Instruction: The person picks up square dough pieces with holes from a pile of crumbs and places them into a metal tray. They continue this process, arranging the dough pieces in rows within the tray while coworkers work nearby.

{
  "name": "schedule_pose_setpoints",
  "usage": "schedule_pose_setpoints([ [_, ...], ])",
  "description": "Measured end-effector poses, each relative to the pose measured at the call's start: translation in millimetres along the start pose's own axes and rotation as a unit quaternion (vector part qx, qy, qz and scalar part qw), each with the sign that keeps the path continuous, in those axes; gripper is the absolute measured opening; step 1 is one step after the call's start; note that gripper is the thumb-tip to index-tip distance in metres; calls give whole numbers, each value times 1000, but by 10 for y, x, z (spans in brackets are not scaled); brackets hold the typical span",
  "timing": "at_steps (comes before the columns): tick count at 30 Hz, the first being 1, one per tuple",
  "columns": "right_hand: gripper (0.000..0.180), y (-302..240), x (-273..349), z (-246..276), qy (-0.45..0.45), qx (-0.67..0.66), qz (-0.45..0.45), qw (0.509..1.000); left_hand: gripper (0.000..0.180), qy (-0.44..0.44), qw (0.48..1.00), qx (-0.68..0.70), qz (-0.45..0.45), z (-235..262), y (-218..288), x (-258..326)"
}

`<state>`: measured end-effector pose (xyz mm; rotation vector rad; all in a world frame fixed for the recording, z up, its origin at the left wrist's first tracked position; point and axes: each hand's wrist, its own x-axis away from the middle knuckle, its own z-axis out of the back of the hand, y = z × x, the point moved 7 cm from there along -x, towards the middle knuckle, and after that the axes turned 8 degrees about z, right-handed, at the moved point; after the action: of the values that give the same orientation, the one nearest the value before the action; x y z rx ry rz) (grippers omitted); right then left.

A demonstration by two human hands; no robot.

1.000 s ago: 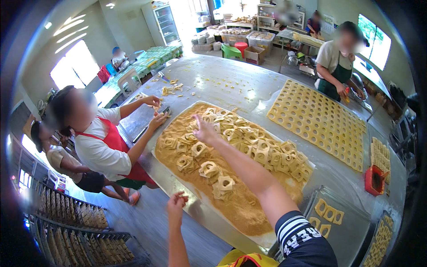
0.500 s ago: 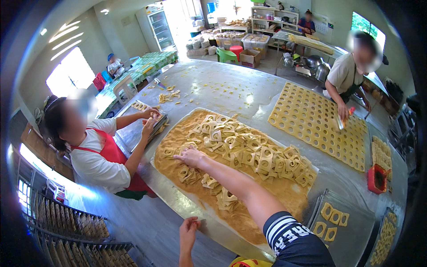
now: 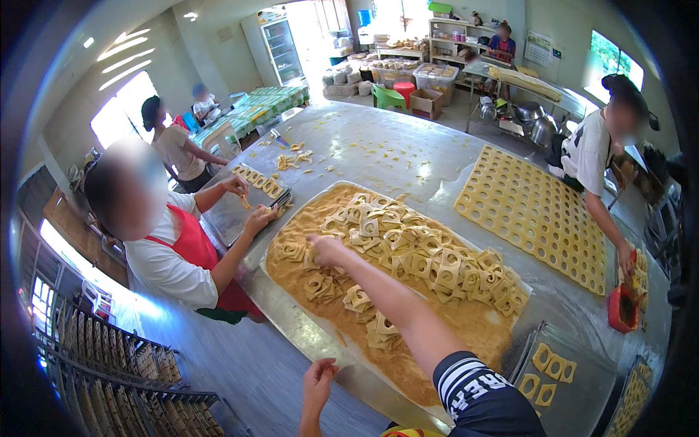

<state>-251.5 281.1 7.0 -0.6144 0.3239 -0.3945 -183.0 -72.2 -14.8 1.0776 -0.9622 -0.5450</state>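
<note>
Thin dough pieces with holes (image 3: 444, 266) lie heaped on a large tray (image 3: 328, 323) spread with brown, crumbly powder. My right hand (image 3: 329, 250) reaches over the tray's left part, fingers stretched toward several loose dough pieces at the heap's edge. It is slightly blurred, and I see nothing held in it. My left hand (image 3: 319, 377) hangs near the table's front edge, fingers loosely bent and apart, with nothing visible in it. At lower right, several holed pieces (image 3: 542, 357) lie on a dark flat tray (image 3: 579, 386).
A worker in a red apron (image 3: 191, 244) handles pieces over a stacked tray (image 3: 222, 216) at left. Across the metal table (image 3: 364, 124) lies a sheet of dough with rows of holes (image 3: 535, 218). Another worker's hand (image 3: 625, 260) is beside a red container (image 3: 621, 309).
My right hand has drawn in slightly over the pieces. The red-aproned worker's hands have parted. At right, a worker's hand is now by the red container. A person in beige appears at back left.
</note>
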Motion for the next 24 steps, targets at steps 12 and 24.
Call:
schedule_pose_setpoints([
  [12, 51, -443, -858, -374, -22, 163, 124, 978, 22, 74, 994, -1, 79, 614, -582, 333],
  [24, 47, -669, 261, 34, -20, 67, 140, 988, 19, 1, 999, 1, -50, -90, -46, 328],
])
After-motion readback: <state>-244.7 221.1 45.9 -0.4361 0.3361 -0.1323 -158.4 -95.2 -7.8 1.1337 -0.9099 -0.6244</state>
